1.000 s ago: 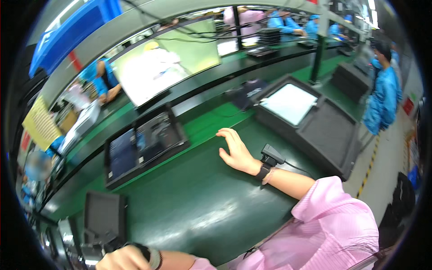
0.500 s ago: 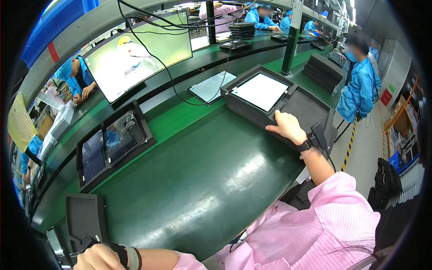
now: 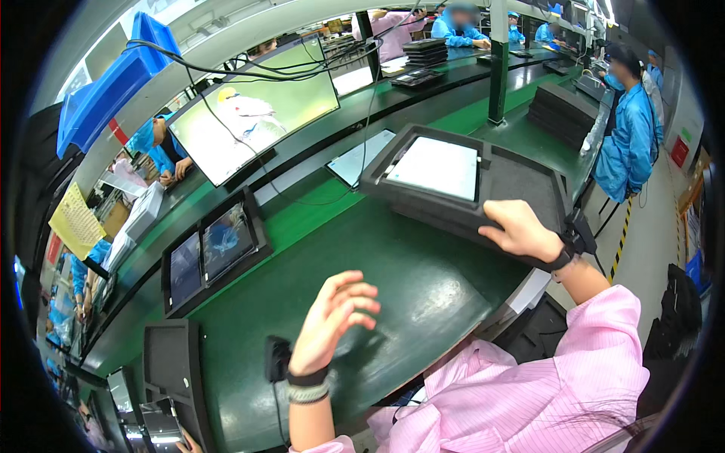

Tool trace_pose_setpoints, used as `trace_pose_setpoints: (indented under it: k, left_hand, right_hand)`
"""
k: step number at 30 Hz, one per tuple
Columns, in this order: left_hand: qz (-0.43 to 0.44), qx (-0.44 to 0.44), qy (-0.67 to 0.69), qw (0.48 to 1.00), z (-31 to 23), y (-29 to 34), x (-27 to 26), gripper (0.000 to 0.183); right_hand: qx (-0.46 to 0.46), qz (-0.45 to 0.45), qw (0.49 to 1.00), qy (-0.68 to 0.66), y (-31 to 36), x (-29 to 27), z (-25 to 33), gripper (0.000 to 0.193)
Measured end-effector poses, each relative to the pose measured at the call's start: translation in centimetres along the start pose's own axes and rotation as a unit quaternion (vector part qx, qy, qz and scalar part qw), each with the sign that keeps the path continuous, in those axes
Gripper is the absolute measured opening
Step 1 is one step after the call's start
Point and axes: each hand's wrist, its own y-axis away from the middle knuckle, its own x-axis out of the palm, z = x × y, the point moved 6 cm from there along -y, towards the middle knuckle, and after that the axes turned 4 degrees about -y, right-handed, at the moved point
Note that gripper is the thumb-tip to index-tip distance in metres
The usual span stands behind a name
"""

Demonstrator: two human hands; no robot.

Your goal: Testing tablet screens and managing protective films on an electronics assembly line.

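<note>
My right hand (image 3: 522, 230) grips the front edge of a black foam tray (image 3: 529, 172), its thumb along the rim. In the tray's left compartment lies a thin flat panel (image 3: 436, 167) with a white face. The right compartment is bare foam. This tray sits over more black foam of the same kind. My left hand (image 3: 332, 317) is raised above the green bench, fingers apart and slightly curled, holding nothing. Wristbands and small black devices are on both my wrists.
Two dark panels lie in another foam tray (image 3: 214, 253) at left. At lower left, another person's hand (image 3: 189, 442) is beside a glossy panel (image 3: 160, 423) at a third tray (image 3: 172, 355). A monitor (image 3: 260, 113), hanging cables and a green post (image 3: 498, 68) stand behind.
My left hand has come from the lower left corner to mid-bench and opened. The right hand now holds the tray's front edge; that tray has shifted. A glossy panel appears at the lower-left tray.
</note>
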Motion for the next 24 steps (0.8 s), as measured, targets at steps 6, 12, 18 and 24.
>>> trace_pose_setpoints:
  k: [6, 12, 18, 24]
  left_hand:
    - [-0.077, -0.060, 0.399, 0.912, 7.4, -4.1, -3.4, 0.066]
    - [-0.220, -0.036, 0.419, 0.880, 9.0, -0.9, -3.3, 0.030]
    - [-0.348, 0.070, 0.394, 0.848, 7.2, 10.5, -0.5, 0.029]
    - [-0.586, 0.177, 0.304, 0.730, 9.4, 25.0, 1.6, 0.039]
  right_hand:
    - [-0.159, 0.109, 0.981, -0.014, 1.4, 0.9, 5.9, 0.025]
    - [-0.248, 0.155, 0.956, 0.007, 1.9, -0.9, 9.0, 0.028]
    - [-0.331, 0.199, 0.922, -0.035, 2.2, -2.4, 12.9, 0.028]
    - [-0.462, 0.274, 0.835, -0.119, 1.8, 2.5, 18.1, 0.018]
